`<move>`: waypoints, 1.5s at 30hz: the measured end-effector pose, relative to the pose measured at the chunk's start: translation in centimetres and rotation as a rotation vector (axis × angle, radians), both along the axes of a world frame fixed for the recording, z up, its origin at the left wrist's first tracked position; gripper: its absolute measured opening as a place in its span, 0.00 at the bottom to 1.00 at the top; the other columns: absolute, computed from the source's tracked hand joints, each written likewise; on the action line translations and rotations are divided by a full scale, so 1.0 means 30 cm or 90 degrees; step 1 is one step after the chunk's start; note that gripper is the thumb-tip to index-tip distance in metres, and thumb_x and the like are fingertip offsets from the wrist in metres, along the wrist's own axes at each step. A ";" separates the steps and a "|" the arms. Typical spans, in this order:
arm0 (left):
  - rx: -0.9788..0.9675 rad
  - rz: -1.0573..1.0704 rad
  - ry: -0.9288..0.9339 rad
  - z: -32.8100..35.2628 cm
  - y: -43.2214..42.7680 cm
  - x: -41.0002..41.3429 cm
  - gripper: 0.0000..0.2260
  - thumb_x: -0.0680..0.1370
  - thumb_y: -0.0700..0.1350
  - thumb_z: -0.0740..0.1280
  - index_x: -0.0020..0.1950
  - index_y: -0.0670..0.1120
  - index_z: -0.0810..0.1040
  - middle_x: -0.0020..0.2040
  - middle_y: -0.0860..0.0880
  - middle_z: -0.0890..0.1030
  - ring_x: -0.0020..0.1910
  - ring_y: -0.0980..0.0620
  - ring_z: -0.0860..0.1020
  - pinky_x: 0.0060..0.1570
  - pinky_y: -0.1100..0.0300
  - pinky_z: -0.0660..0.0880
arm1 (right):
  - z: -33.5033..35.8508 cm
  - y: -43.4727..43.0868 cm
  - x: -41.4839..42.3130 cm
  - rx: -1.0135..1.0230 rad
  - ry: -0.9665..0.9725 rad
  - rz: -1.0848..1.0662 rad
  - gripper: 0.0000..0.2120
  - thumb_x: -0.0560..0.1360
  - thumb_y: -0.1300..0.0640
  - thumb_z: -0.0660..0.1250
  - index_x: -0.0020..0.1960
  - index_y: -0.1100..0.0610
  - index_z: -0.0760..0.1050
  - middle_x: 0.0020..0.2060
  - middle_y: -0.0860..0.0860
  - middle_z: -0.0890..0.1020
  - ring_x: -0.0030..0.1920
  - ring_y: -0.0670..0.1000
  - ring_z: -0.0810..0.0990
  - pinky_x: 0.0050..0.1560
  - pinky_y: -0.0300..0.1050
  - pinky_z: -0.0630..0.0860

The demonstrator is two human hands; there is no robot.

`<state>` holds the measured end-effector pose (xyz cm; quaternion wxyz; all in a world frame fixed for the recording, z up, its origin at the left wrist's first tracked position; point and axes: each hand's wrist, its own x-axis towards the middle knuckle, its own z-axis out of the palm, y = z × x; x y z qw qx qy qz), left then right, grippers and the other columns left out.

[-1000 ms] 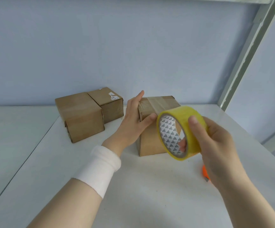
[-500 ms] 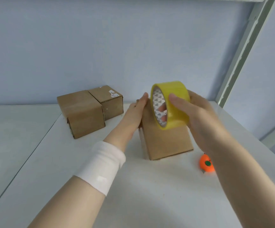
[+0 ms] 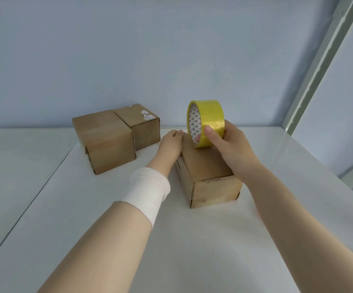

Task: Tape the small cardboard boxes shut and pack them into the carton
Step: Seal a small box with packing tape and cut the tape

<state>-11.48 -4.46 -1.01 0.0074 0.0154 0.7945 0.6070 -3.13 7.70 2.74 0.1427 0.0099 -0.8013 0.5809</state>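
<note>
A white table [image 3: 192, 240] carries everything; no carton is seen on it. Toward its far edge, left of centre, two closed cardboard boxes [image 3: 105, 140] are set touching each other, well apart from the work.

The small box [image 3: 209, 176] being taped is placed near the middle of the table, its long axis running from the far edge toward the near edge, slightly skewed to the right. Its top is reached by both hands at the far end.

The yellow tape roll [image 3: 208, 123] is stood on its rim on the far end of the box top, its open core turned to the left, so that it would likely be rolled along the box's length toward the near edge. It is grasped by the right hand [image 3: 232, 144], thumb on the outer band and fingers through the core.

The far left top edge of the box is gripped by the left hand [image 3: 171, 142], fingers curled over it, just beside the roll; whether a tape end is pinned beneath cannot be told.
</note>
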 end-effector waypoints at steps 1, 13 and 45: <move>-0.007 -0.001 -0.001 0.005 0.000 -0.002 0.14 0.82 0.43 0.54 0.57 0.40 0.77 0.55 0.41 0.78 0.54 0.44 0.76 0.51 0.56 0.71 | 0.001 -0.004 -0.001 0.018 0.002 -0.012 0.11 0.76 0.47 0.64 0.51 0.53 0.75 0.42 0.43 0.83 0.45 0.41 0.79 0.50 0.39 0.73; 0.051 0.006 -0.036 0.005 0.010 0.011 0.15 0.82 0.43 0.52 0.56 0.42 0.77 0.52 0.45 0.76 0.51 0.49 0.73 0.50 0.60 0.68 | 0.058 0.000 0.264 -0.085 0.032 -0.077 0.14 0.75 0.48 0.63 0.40 0.57 0.77 0.28 0.47 0.82 0.29 0.41 0.78 0.27 0.31 0.71; -0.366 -0.323 0.532 -0.005 -0.152 0.281 0.27 0.71 0.58 0.66 0.68 0.48 0.71 0.65 0.55 0.72 0.64 0.54 0.66 0.64 0.73 0.57 | -0.003 0.005 0.438 -0.198 -0.015 0.007 0.16 0.67 0.47 0.70 0.47 0.58 0.75 0.28 0.45 0.82 0.28 0.40 0.78 0.26 0.29 0.69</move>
